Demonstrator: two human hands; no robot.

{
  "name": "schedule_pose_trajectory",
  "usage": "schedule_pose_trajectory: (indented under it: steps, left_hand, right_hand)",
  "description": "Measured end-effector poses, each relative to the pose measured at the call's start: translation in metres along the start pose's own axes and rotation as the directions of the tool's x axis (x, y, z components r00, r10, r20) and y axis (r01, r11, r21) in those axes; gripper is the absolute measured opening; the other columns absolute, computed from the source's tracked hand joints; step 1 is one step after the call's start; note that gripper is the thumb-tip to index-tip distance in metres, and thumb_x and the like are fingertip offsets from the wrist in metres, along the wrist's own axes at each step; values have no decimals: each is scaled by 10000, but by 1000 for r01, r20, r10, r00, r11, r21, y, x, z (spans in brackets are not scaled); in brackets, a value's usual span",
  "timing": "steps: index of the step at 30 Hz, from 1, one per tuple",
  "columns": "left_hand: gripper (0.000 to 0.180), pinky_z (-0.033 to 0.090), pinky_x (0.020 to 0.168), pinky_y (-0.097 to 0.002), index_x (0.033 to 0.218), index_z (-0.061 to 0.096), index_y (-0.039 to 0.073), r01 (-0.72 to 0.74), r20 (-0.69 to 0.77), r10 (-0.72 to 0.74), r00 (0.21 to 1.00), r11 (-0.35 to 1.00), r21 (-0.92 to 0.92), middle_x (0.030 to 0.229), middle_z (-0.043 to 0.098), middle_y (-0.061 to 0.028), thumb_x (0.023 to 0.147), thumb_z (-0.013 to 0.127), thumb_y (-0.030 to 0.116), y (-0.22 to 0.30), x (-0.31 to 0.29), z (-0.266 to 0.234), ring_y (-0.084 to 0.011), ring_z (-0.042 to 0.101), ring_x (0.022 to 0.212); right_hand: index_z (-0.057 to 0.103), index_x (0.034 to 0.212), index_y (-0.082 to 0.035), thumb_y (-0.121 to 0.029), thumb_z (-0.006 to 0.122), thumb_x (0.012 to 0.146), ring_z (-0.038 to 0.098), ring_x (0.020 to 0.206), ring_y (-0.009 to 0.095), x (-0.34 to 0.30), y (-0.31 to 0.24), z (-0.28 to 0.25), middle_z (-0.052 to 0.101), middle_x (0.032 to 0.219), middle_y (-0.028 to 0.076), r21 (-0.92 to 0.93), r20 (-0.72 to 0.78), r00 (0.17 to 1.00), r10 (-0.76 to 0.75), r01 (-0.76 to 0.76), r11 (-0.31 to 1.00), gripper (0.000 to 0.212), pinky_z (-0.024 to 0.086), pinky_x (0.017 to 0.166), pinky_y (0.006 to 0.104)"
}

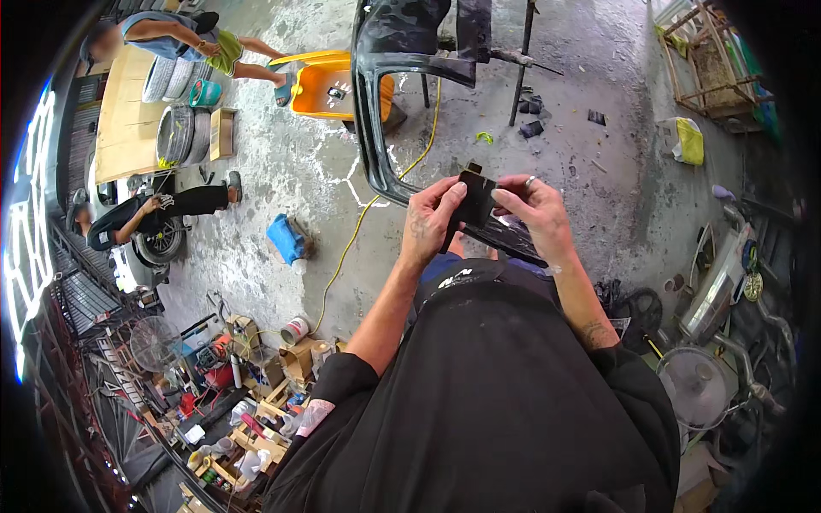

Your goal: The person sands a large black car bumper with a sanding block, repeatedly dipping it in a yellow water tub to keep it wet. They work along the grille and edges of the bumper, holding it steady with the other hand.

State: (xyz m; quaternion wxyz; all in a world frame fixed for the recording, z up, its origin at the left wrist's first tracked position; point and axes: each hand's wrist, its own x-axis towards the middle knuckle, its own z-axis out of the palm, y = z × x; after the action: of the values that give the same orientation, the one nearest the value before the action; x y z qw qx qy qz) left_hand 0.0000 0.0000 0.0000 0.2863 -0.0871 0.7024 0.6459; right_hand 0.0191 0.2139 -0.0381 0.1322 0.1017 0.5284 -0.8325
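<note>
Between my two hands is a small black rectangular sheet (476, 198), which looks like sandpaper, with a brownish tab at its top edge. My left hand (434, 221) pinches its left side, thumb on top. At the sheet's right edge, my right hand (539, 215) grips with thumb and curled fingers; a ring shows on one finger. Just beyond my hands stands a glossy black vehicle door frame (369, 128), raised on a stand with dark legs (522, 73). Part of its lower edge is hidden behind my hands and body.
A yellow cable (346, 252) crosses the concrete floor. An orange bin (312, 90), a blue bag (286, 239) and dark scraps (531, 128) lie around. Two people are at the left near tyres (177, 132). Tools clutter the lower left; a fan (694, 386) stands right.
</note>
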Motion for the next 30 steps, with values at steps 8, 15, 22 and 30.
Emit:
schedule_pose_trajectory:
  steps: [8,15,22,30]
  left_hand:
    - [521,473,650,-244,1301,696,12,-160,-63,152,986,976,-149,878,692,-25,1126,512,467,-19,-7,2,-81,587,706]
    - [497,475,639,-258,1218,699,-3,-238,-88,223,971,934,-265,850,673,-44,1138,493,442,-15,-18,13,-101,590,698]
    - [580,502,633,-282,1147,689,-17,-183,-71,170,983,951,-251,839,685,-77,1118,481,524,-20,-18,9,-126,617,676]
    - [585,503,619,-282,1122,684,-15,-199,-116,170,979,926,-321,820,678,-79,1113,487,535,-17,-26,26,-130,623,675]
  right_hand:
    - [740,1023,14,-134,788,973,720,802,122,10,-5,13,754,881,67,-18,-18,999,44,-44,999,163,582,785,273]
    - [740,1027,13,-136,789,974,703,791,114,11,-10,15,747,872,63,-24,15,1000,8,-8,1000,165,573,763,273]
    - [733,1058,12,-155,787,982,700,800,117,9,-10,19,746,891,56,-22,18,1000,12,-11,1000,191,571,765,272]
    - [739,1092,17,-123,780,983,712,832,105,5,-21,25,749,912,43,-135,-9,998,-68,67,989,182,589,780,268]
